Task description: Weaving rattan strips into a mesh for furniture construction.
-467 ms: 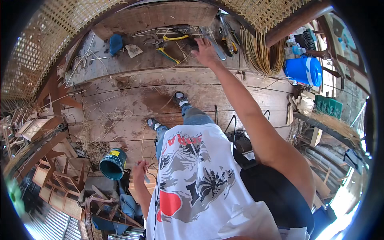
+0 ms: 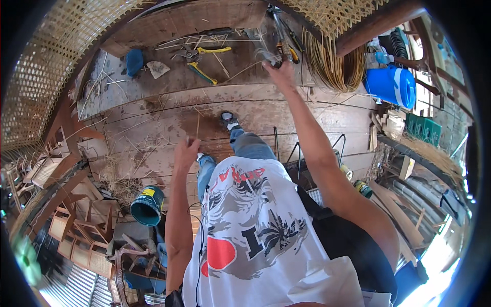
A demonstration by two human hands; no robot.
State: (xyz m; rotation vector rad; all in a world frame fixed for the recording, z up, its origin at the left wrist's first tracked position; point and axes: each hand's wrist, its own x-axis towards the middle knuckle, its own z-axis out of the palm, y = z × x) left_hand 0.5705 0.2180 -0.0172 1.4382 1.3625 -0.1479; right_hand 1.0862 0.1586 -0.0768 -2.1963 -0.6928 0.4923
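My left hand (image 2: pixel 188 151) is raised above the floor near my feet, closed with a thin cane strip (image 2: pixel 198 123) standing up from its fingers. My right hand (image 2: pixel 282 77) reaches the bench (image 2: pixel 240 91) on the right; its fingers curl around something dark beside the tools, hard to make out. Next to it lie a metal blade (image 2: pixel 261 48) and long-handled tools (image 2: pixel 279 36), one with an orange-and-black handle (image 2: pixel 293 55). Left of that hand are yellow-handled pliers (image 2: pixel 209 74). Loose cane strips (image 2: pixel 204 38) are scattered behind them.
A cane coil (image 2: pixel 335 66) hangs at the bench's right, beside a blue jug (image 2: pixel 391 86). A blue object (image 2: pixel 134 62) and a pale flat piece (image 2: pixel 158 69) lie on the left. Woven cane panels (image 2: pixel 56 56) arch overhead. A green bucket (image 2: pixel 147 205) stands lower left, with wooden chair frames (image 2: pixel 82 225) beyond.
My left hand has risen from beside the bucket to near my feet, with the cane strip now upright. My right hand has shifted right along the bench, its spread fingers now curled.
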